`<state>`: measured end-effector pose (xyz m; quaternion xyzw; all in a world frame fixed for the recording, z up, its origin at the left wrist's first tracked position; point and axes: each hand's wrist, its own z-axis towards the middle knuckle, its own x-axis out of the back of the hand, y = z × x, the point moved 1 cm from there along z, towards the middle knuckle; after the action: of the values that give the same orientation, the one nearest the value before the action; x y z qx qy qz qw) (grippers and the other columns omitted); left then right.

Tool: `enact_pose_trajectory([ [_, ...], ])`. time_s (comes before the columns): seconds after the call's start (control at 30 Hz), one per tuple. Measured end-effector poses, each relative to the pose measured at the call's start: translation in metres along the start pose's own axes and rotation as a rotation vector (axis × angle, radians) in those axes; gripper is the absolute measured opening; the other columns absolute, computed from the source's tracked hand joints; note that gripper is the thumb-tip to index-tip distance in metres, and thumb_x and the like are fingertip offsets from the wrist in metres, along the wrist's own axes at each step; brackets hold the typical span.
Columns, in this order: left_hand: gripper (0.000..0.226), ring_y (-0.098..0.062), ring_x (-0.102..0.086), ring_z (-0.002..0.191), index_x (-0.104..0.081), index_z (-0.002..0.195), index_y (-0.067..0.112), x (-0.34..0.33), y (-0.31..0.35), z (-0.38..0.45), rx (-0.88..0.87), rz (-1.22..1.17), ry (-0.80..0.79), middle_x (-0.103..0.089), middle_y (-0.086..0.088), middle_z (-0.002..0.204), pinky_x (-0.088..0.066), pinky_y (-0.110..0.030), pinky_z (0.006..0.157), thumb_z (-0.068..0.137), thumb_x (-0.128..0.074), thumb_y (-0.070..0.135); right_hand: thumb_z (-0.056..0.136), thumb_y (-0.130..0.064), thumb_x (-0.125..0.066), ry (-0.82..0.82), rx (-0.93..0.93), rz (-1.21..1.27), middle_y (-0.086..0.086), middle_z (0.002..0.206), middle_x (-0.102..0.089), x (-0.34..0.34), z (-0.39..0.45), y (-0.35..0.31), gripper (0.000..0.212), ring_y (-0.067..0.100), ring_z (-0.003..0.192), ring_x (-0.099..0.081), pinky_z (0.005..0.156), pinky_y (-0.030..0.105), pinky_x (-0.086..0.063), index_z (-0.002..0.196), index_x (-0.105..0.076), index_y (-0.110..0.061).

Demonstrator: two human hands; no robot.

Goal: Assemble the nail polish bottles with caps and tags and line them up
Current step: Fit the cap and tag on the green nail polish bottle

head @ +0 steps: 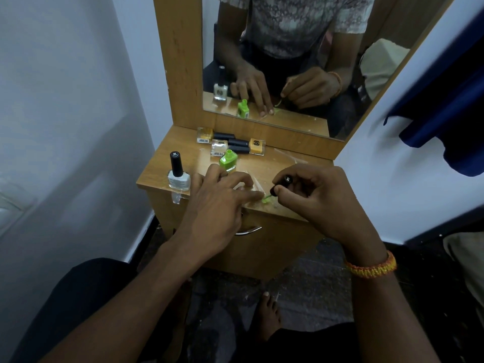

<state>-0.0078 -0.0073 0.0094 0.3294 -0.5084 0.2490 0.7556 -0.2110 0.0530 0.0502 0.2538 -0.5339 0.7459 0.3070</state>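
An open green nail polish bottle (228,160) stands uncapped on the wooden dresser top (183,150). My right hand (317,195) pinches its black brush cap (281,183), the green-tipped brush pointing down at the front edge. My left hand (222,197) lies flat on the top, fingers spread on a clear plastic wrapper, right beside the brush. A white bottle with a black cap (179,172) stands upright at the left front corner. Three capped bottles lie on their sides at the back: a gold one (205,135), a pale one (220,148) and an orange one (256,146).
A mirror (288,61) in a wooden frame rises behind the dresser top and reflects the hands and bottles. White walls close in on both sides. Dark blue cloth (445,106) hangs at the right. A drawer handle (248,230) sits below the front edge.
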Motion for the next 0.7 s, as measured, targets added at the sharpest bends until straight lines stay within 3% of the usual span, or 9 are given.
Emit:
enact_pose_trajectory([
  [0.2,0.052,-0.019,-0.034,0.116,-0.066,0.127,0.048,0.000,0.000,0.000,-0.003,-0.008,0.010,-0.055,0.019,0.135,-0.026,-0.039,0.088,0.090,-0.035,0.028,0.092,-0.020,-0.077,-0.115,-0.017,-0.021,-0.005,0.082,-0.071,-0.005,0.001,0.001,0.010,0.013,0.075,-0.062,0.060,0.021,-0.047,0.101,-0.080,-0.018],
  [0.37,0.050,-0.019,-0.034,0.118,-0.065,0.128,0.049,-0.003,-0.001,0.001,-0.006,-0.008,0.002,-0.055,0.018,0.137,-0.027,-0.041,0.090,0.091,-0.036,0.029,0.094,-0.022,-0.075,-0.018,-0.004,0.009,-0.007,0.085,-0.072,0.002,0.000,0.001,0.011,0.015,0.075,-0.063,0.061,0.022,-0.049,0.102,-0.080,-0.017],
  [0.57,0.051,-0.019,-0.034,0.119,-0.064,0.129,0.048,-0.002,-0.001,0.001,0.006,-0.010,-0.003,-0.054,0.020,0.137,-0.026,-0.040,0.091,0.092,-0.034,0.030,0.094,-0.023,-0.074,-0.140,-0.033,-0.011,-0.006,0.084,-0.073,-0.005,0.001,0.003,0.012,0.012,0.076,-0.063,0.061,0.019,-0.048,0.104,-0.081,-0.019],
  [0.7,0.053,-0.018,-0.033,0.116,-0.065,0.128,0.048,-0.002,-0.001,0.001,-0.003,-0.031,0.012,-0.055,0.019,0.135,-0.021,-0.036,0.086,0.091,-0.033,0.029,0.094,-0.021,-0.075,-0.051,-0.015,0.009,-0.005,0.083,-0.072,0.004,0.000,0.002,0.010,0.016,0.075,-0.063,0.061,0.024,-0.049,0.100,-0.081,-0.018],
])
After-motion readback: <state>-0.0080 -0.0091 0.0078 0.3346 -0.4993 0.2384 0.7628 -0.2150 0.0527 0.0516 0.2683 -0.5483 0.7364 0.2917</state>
